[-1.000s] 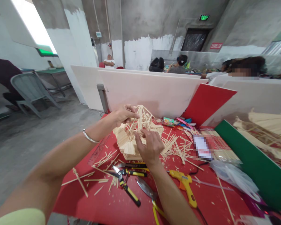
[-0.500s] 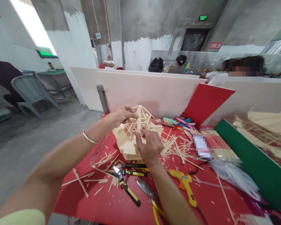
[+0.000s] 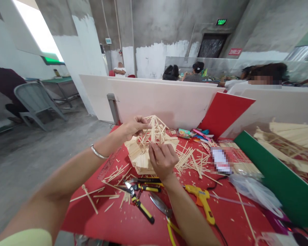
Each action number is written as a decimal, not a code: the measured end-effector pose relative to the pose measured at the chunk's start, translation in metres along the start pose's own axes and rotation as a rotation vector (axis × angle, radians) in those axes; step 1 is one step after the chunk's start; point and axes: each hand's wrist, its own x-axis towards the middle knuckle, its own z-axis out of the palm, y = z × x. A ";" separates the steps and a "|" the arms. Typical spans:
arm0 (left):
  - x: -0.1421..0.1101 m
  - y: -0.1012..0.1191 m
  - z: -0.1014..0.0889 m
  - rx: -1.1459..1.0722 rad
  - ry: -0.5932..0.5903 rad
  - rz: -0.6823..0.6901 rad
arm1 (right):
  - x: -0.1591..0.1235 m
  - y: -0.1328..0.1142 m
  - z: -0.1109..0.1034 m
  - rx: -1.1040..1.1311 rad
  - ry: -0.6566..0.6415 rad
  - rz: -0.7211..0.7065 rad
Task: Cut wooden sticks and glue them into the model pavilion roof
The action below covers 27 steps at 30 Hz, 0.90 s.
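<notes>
A small roof-shaped frame of thin wooden sticks stands on a layered base of sticks on the red table. My left hand, with a metal bangle at its wrist, pinches the upper part of a wooden stick at the frame's near side. At that stick's lower end, the thumb and index finger of my right hand are pressed together on it. My right hand covers part of the base, and the exact fingertip contact is small in view.
Garden pruners, yellow-handled cutters and a yellow glue gun lie in front. Loose sticks scatter to the right, near a plastic bag and a green board. White panels stand behind; several people sit beyond.
My right thumb and fingers, loosely apart before, have come together at the stick's lower end. My left hand keeps its pinch in nearly the same place. The view has shifted slightly.
</notes>
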 end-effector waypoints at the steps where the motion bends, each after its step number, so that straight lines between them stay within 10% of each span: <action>1: -0.008 0.000 0.000 0.022 0.044 0.038 | 0.000 -0.001 -0.001 0.006 0.016 0.000; 5: -0.040 -0.010 -0.002 0.124 0.207 0.186 | 0.002 -0.006 -0.008 0.036 0.046 -0.021; 15: -0.086 -0.036 0.005 -0.228 -0.065 0.017 | -0.019 -0.033 -0.036 0.100 -0.037 -0.169; 27: -0.109 -0.074 0.026 -0.279 -0.006 0.101 | -0.073 -0.033 -0.057 0.280 -0.280 -0.007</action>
